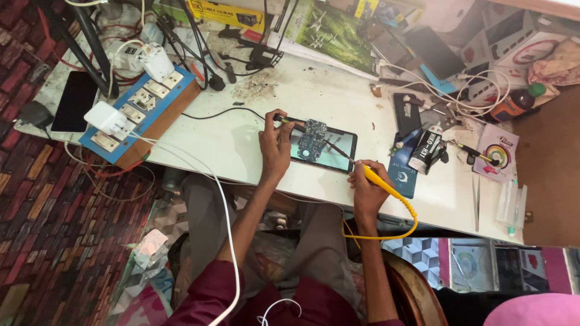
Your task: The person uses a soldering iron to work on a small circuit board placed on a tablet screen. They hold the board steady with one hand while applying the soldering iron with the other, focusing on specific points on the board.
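Cluttered white workbench (338, 102) over a brick-patterned floor, soldering underway.
Right hand (367, 188) pinches the yellow soldering iron (386, 187), tip on the circuit board (312, 139) just beyond; left hand (275, 148) clamps tweezers (289, 119) beside it. Board looks light, stiff, fragile: best held by its edges.

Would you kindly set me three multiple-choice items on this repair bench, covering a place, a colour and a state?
1. Where does the circuit board lie?
A. on the tablet
B. on the switchboard
C. on the floor

2. What colour is the handle of the soldering iron?
A. green
B. yellow
C. white

3. What is the left hand doing?
A. resting flat and empty
B. hanging below the table
C. gripping a thin black tool

Answers: 1 A, the board sits on the tablet's screen. 2 B, the handle in the right hand is yellow. 3 C, the fingers close round the tool beside the board.
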A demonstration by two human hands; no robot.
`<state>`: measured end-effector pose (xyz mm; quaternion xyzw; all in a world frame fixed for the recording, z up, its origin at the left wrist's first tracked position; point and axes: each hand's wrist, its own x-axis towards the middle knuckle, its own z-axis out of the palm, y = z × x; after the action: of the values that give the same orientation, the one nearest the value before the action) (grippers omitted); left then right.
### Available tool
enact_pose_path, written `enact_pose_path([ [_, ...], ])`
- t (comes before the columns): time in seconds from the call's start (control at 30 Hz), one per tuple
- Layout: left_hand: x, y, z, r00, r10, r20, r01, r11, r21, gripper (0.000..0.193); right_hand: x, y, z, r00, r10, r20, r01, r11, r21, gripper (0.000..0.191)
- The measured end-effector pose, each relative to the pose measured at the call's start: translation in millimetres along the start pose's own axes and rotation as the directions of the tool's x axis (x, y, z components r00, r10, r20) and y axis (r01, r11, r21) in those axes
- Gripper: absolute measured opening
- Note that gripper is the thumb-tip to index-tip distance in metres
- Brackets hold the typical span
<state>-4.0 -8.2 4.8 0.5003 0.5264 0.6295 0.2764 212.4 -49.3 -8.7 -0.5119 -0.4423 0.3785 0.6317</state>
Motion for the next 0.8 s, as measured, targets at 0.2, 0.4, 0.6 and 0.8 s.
enact_pose_path([
  [0.2,-1.8,3.6,-0.9,1.000,0.016,-0.004,-0.016,1.000,-0.018,0.037,-0.6,-3.0,-0.1,1.000,0.016,-0.002,-0.016,1.000,-0.001,0.009],
  [0.4,-0.2,3.6,-0.8,1.000,0.021,-0.005,-0.021,1.000,-0.015,0.037,-2.4,-3.2,-0.6,1.000,0.010,0.016,-0.010,1.000,0.006,0.010],
  [0.6,-0.7,3.4,-1.7,1.000,-0.009,-0.003,0.009,1.000,-0.017,0.035,-2.1,-6.6,0.2,1.000,0.023,0.003,-0.023,1.000,0.001,0.011],
  [0.8,-1.5,2.4,-2.6,1.000,0.020,-0.001,-0.020,0.999,-0.029,0.035,-4.3,-12.3,1.4,0.999,0.007,0.051,-0.006,1.000,-0.022,0.011],
])
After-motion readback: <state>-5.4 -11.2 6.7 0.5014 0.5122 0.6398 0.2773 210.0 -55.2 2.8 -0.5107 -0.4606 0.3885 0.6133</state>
